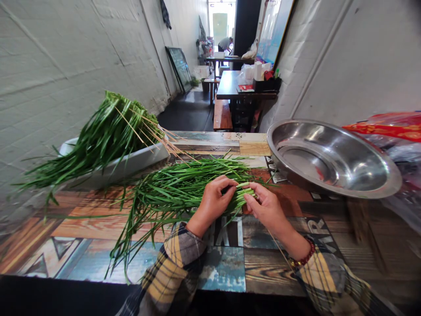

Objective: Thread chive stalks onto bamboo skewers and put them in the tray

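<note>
Hands: two; our left hand (216, 198) and right hand (269, 205) pinched pale stems (242, 193).
Greens (177, 183): one loose, slender-leaved pile lay toward nine o'clock from our grip.
Basin (348, 153): one, shiny steel, at two o'clock.

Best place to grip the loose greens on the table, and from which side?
Probably by the pale stem ends, coming from the right, where the right hand is. The loose greens lie crosswise, stems bunched at that end, while the leaf tips splay out to the left and would likely tangle.
</note>
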`<state>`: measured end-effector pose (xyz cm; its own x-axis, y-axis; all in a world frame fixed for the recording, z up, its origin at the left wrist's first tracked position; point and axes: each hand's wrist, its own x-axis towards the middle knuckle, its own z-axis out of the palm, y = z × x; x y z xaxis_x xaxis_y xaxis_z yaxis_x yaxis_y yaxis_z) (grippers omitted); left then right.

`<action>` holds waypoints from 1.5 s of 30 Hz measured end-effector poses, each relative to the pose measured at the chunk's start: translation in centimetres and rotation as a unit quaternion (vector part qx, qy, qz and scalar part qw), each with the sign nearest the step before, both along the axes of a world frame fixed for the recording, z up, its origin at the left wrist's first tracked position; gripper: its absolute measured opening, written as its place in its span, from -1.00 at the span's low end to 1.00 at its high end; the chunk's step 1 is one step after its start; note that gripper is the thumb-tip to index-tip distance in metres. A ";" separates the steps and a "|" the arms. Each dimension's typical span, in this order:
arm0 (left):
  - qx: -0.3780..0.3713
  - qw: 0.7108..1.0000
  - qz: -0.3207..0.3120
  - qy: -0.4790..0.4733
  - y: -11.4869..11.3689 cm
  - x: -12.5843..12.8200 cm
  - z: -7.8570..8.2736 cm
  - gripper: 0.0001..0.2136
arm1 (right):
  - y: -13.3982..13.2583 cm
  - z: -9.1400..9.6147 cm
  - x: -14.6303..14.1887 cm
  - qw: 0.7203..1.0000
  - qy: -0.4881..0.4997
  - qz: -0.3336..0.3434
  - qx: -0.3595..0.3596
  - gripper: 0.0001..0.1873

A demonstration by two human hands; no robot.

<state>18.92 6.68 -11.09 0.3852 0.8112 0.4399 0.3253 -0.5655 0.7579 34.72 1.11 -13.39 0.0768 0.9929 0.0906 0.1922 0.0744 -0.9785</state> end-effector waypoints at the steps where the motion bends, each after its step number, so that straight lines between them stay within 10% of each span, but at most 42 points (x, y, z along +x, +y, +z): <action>1: 0.000 1.000 -0.002 0.001 0.0 0.0 0.0 -0.88 | 0.0 0.0 0.0 1.000 -0.003 -0.002 0.001 -0.71; 31: -0.022 0.998 -0.046 0.026 -0.3 0.3 -0.1 -0.84 | 0.2 -0.6 -0.3 0.996 -0.052 -0.043 0.055 -0.82; 45: -0.114 0.984 -0.094 0.099 0.0 -0.3 0.6 -0.74 | 0.0 0.4 -0.1 0.997 0.041 0.043 0.039 -0.66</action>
<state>18.63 6.67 -10.51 0.5973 0.7869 0.1551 0.3864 -0.4518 0.8041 34.66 1.11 -12.96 0.0022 0.9864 0.1645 0.1014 0.1634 -0.9813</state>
